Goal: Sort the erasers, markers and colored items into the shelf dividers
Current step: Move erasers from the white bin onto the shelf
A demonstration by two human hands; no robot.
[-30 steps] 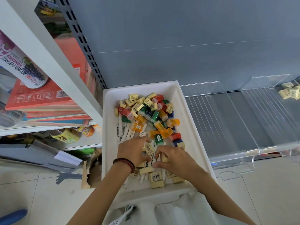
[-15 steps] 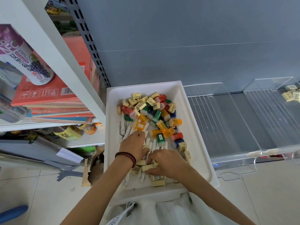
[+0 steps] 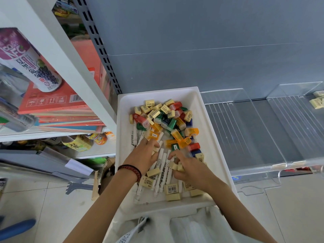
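A white tray [image 3: 208, 134] holds a jumble of cream erasers [image 3: 172, 190], white markers [image 3: 162, 162] and coloured plastic items [image 3: 177, 135]. Both my hands are inside its near half. My left hand [image 3: 143, 156] lies on the markers, fingers curled around a cream eraser near its fingertips. My right hand [image 3: 189, 168] grips several cream erasers [image 3: 177, 166] gathered between fingers and palm. Clear shelf dividers [image 3: 245, 130] lie to the right of the tray, and a few erasers [image 3: 317, 102] sit in the far right one.
A white shelving unit [image 3: 57, 71] on the left carries a grape drink can [image 3: 29, 62] and red boxes [image 3: 57, 102]. A grey back panel rises behind the tray. A torn cardboard box [image 3: 103, 176] sits on the tiled floor.
My left hand has slid a little further up the tray over the markers. My right hand has collected more erasers and lifted slightly.
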